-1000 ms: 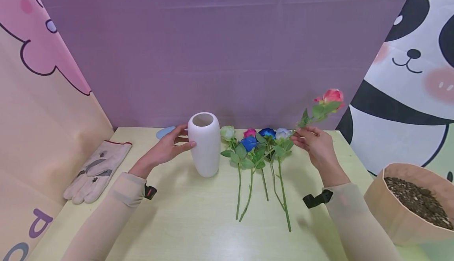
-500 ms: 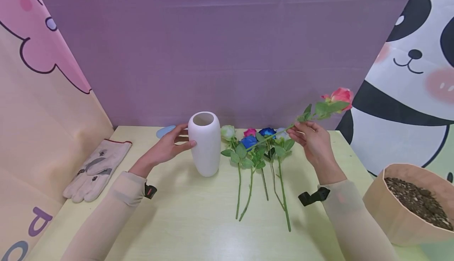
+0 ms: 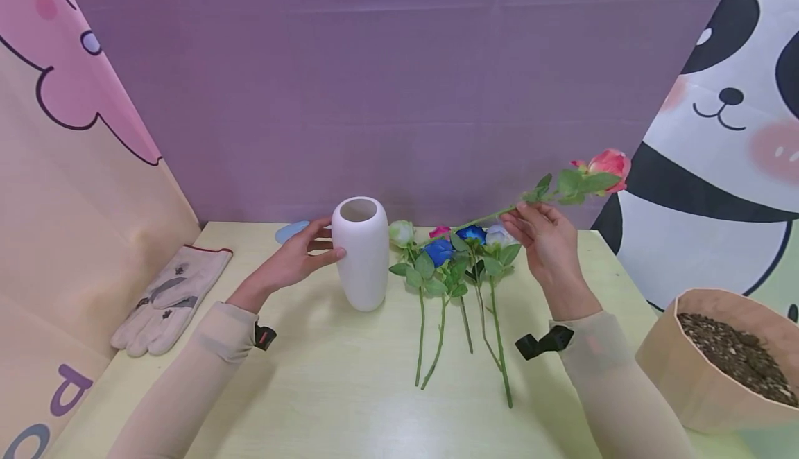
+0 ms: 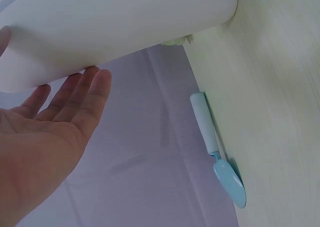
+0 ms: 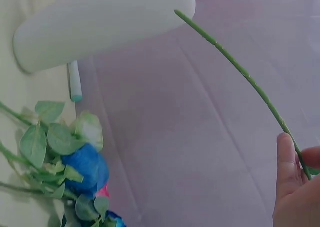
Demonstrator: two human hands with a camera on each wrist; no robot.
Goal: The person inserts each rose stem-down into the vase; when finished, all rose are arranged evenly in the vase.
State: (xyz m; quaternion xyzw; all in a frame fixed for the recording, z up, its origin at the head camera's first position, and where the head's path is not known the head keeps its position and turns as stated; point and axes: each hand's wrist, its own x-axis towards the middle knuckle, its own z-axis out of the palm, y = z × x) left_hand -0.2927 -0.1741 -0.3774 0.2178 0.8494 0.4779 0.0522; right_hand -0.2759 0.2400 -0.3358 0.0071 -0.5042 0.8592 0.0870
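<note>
A white vase (image 3: pixel 362 265) stands upright on the table, its mouth facing up. My left hand (image 3: pixel 299 258) holds its left side, thumb in front and fingers behind; the left wrist view shows the fingertips against the vase wall (image 4: pixel 115 22). My right hand (image 3: pixel 546 244) pinches the stem of a coral-pink rose (image 3: pixel 608 168) between thumb and fingers. The bloom points up and right, while the bare stem (image 5: pixel 245 74) slants left and down. In the right wrist view the stem's tip overlaps the vase near its mouth. Several more flowers, including a blue rose (image 3: pixel 439 252), lie between the hands.
A pair of work gloves (image 3: pixel 175 299) lies at the table's left edge. Behind my left hand is a light-blue trowel (image 4: pixel 230 182). A tan pot (image 3: pixel 699 369) of soil stands at the right. A purple cloth (image 3: pixel 399 98) hangs along the table's back edge.
The right hand has moved slightly left and up, and the coral-pink rose has tilted so its bloom lies farther right and its stem swings up toward the vase. The left hand and vase stay put.
</note>
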